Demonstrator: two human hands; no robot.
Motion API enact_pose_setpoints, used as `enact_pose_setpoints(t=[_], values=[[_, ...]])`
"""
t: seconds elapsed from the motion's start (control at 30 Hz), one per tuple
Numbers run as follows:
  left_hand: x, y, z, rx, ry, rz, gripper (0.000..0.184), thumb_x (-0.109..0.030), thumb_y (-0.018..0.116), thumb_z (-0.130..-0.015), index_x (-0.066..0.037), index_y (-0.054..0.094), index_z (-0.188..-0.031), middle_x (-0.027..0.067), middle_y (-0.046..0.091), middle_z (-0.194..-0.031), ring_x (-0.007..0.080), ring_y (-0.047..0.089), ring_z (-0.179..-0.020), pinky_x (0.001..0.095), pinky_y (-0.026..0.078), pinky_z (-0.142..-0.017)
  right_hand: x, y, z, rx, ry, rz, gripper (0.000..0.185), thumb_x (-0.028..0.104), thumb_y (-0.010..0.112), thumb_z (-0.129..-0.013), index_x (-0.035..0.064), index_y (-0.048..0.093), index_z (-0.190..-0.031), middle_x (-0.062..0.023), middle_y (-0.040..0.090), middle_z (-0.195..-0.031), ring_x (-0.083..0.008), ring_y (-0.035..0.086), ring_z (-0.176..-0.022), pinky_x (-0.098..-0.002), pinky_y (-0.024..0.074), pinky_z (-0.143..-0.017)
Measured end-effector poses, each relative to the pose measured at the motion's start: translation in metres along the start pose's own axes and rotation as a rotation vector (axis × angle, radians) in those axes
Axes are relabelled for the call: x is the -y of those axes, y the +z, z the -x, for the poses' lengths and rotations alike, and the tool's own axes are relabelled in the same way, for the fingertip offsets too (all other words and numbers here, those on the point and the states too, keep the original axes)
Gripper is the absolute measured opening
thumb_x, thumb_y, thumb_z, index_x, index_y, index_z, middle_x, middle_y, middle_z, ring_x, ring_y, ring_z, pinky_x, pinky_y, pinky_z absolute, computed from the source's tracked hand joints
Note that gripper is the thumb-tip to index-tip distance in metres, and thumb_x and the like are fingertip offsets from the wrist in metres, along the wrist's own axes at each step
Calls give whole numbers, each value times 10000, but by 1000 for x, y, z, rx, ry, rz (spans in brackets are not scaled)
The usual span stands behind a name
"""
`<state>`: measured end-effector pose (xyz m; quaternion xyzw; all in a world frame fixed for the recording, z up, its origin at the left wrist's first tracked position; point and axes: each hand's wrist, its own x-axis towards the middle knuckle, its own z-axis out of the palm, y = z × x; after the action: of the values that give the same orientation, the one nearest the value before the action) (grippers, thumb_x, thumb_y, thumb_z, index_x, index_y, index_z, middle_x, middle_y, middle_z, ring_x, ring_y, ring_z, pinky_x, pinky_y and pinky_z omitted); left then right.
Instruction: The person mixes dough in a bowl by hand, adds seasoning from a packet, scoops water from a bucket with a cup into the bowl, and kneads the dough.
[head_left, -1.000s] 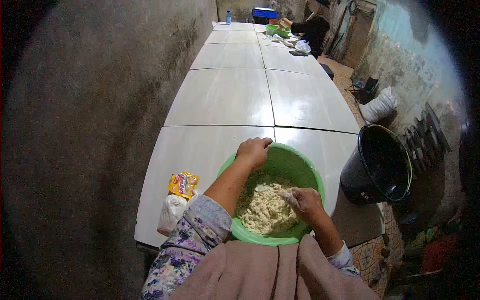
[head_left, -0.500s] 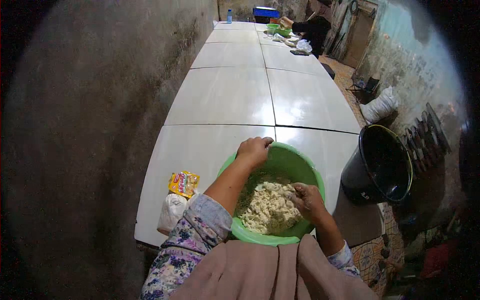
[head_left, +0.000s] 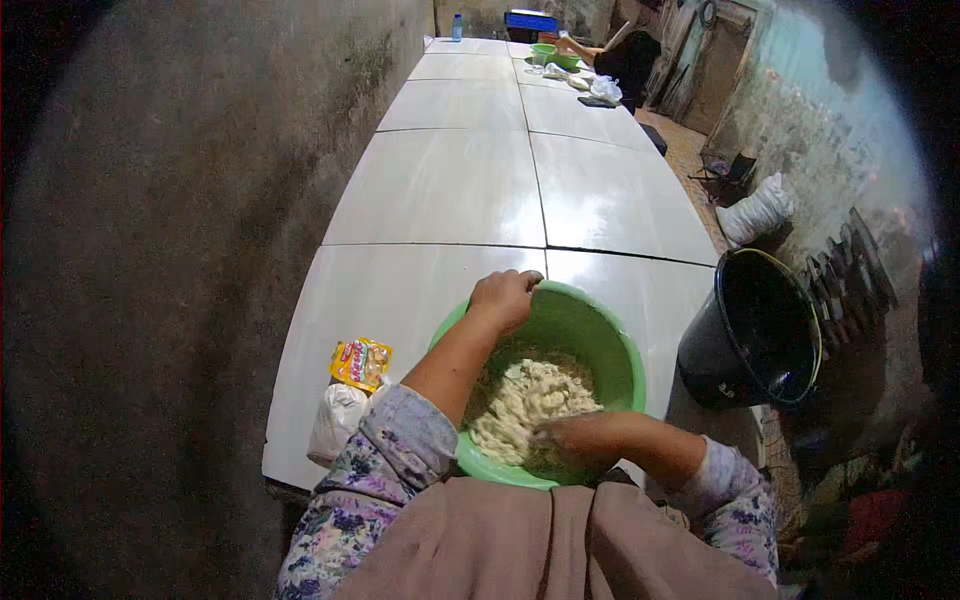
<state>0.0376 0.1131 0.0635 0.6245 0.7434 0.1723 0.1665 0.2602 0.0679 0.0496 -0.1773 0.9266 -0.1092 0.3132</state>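
A green basin [head_left: 622, 360] stands before me on the white table, with pale, crumbly dough [head_left: 530, 395] in its bottom. My left hand [head_left: 503, 300] is closed over the far rim of the basin, fingertips bent around the edge. Down in the near part of the basin, my right hand [head_left: 572, 442] is pressed into the dough. Its fingers are blurred and partly hidden, so their grip does not show. Left of the basin lie a yellow packet [head_left: 361, 364] and a bag of white powder [head_left: 338, 420], close to my left sleeve.
A black bucket [head_left: 740, 330] stands right of the basin. At the table's far end, a person in dark clothing [head_left: 628, 62] sits by another green basin [head_left: 566, 61] and a plastic bag [head_left: 606, 89]. A white sack [head_left: 757, 210] rests against the right wall.
My right hand has moved from the right side of the dough down to its near side, elbow swinging outward. My left hand keeps its hold on the rim. The far person's arm shifted.
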Motion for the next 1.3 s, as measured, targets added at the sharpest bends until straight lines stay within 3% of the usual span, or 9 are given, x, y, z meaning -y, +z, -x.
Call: enact_pose_setpoints(t=[0.03, 0.37, 0.4, 0.43, 0.53, 0.73, 0.87, 1.1, 1.3], values=[[1, 1, 0, 1, 2, 1, 329, -245, 502, -916, -239, 598, -1231, 88, 634, -1156, 308, 596, -1053, 450, 471, -906, 6, -29, -4, 108, -62, 329, 330, 137, 517, -888, -88, 598, -1116, -260, 450, -1346, -395, 431, -1246, -388, 409, -1040], [-1, -3, -1, 32, -20, -28, 338, -279, 523, -902, -259, 594, -1232, 98, 633, -1157, 314, 606, -1041, 446, 480, -899, -52, -37, -5, -751, 606, -243, 571, 236, 648, -826, 69, 423, -1324, -204, 493, -1306, -374, 571, -1091, -492, 483, -865], [-3, -3, -2, 23, -33, -36, 338, -289, 523, -900, -258, 597, -1228, 99, 635, -1151, 314, 606, -1044, 445, 480, -901, -61, -37, -17, -549, 479, -948, 722, 288, 699, -784, 75, 353, -1381, -237, 338, -1431, -439, 537, -1122, -494, 468, -918], [-3, -1, -2, 25, -28, -40, 338, -289, 523, -900, -258, 597, -1228, 99, 635, -1151, 314, 606, -1044, 445, 480, -901, -45, -29, -28, -431, 505, -301, 733, 274, 689, -789, 68, 335, -1397, -254, 239, -1482, -469, 507, -1155, -482, 451, -970], [7, 9, -7, -42, 23, -40, 328, -298, 528, -904, -249, 604, -1219, 99, 641, -1137, 312, 597, -1056, 450, 471, -911, -34, 1, -61, -202, 493, -213, 626, 233, 636, -824, 59, 390, -1373, -257, 218, -1497, -446, 494, -1189, -473, 433, -1002], [20, 6, -11, -60, 65, 208, 360, -279, 560, -909, -187, 566, -1257, 129, 599, -1198, 306, 568, -1095, 436, 457, -944, -16, 30, -17, -291, 163, 154, 401, 80, 564, -811, 39, 571, -1210, -278, 458, -1307, -421, 581, -1061, -443, 489, -919], [41, -30, 7, -157, -55, 723, 462, -259, 626, -881, -126, 516, -1310, 182, 538, -1247, 340, 549, -1095, 426, 444, -957, 11, -21, 27, -567, 514, -466, 362, 29, 536, -800, 27, 604, -1156, -239, 602, -1080, -394, 627, -954, -442, 510, -847], [147, -90, 146, -491, -357, -35, 538, -381, 677, -821, -113, 547, -1269, 176, 539, -1282, 332, 475, -1225, 436, 373, -1029, -2, -18, 57, -852, 553, -401, 478, -50, 532, -782, 108, 580, -1230, -224, 508, -1282, -387, 587, -1052, -424, 500, -876], [168, -45, 209, -311, -695, -8, 749, -488, 745, -714, -87, 513, -1303, 175, 469, -1363, 318, 428, -1274, 454, 352, -1043, -8, 9, 28, -491, 528, -372, 546, -35, 553, -767, 30, 477, -1304, -258, 439, -1298, -410, 587, -1028, -432, 499, -881]])
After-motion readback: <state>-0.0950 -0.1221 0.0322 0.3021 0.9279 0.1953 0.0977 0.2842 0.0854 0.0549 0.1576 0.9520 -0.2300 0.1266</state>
